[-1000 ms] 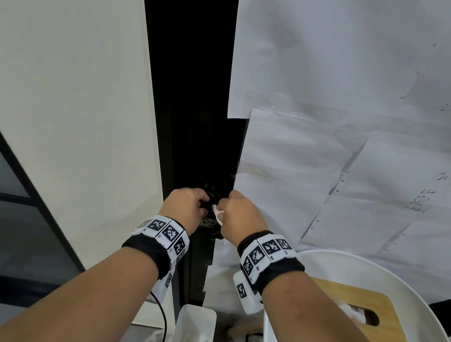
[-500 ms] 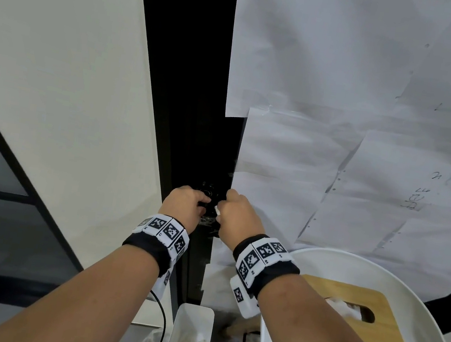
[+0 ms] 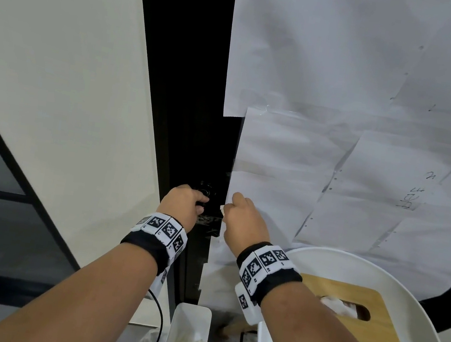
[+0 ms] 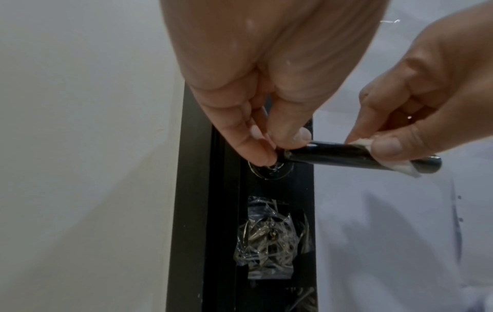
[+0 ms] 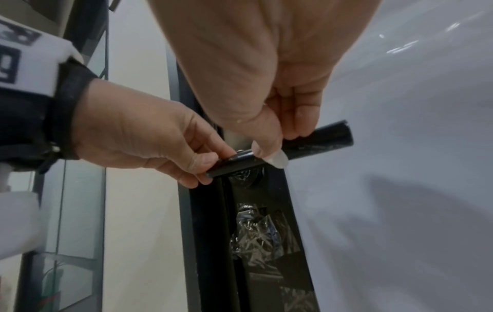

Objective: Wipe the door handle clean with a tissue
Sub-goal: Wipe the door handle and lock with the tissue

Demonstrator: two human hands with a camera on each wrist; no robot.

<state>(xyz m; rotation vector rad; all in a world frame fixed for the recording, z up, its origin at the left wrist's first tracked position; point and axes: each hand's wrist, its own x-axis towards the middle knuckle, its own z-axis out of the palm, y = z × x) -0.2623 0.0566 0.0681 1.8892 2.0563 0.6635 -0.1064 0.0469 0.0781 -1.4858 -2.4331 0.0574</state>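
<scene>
The black lever door handle (image 4: pixel 333 155) sticks out to the right from a dark door frame (image 4: pixel 197 211). My left hand (image 4: pixel 282 147) pinches the handle's base by the round rosette. My right hand (image 4: pixel 371 145) pinches a small folded white tissue (image 4: pixel 403 167) wrapped round the lever near its free end. In the right wrist view the tissue (image 5: pixel 277 159) shows under the thumb of my right hand (image 5: pixel 282 139), and the handle (image 5: pixel 325 139) juts out past it. From the head view my left hand (image 3: pixel 184 205) and right hand (image 3: pixel 240 217) hide most of the handle.
Crinkled clear tape (image 4: pixel 269 236) covers the lock below the handle. White paper sheets (image 3: pixel 337 158) cover the door on the right. A wooden tissue box (image 3: pixel 343 314) sits on a white round surface (image 3: pixel 379 270). A white bin (image 3: pixel 187 338) with used tissues stands below.
My right hand has slid the tissue rightward along the lever, away from my left hand, so a gap now separates the hands. The left hand has stayed at the handle's base.
</scene>
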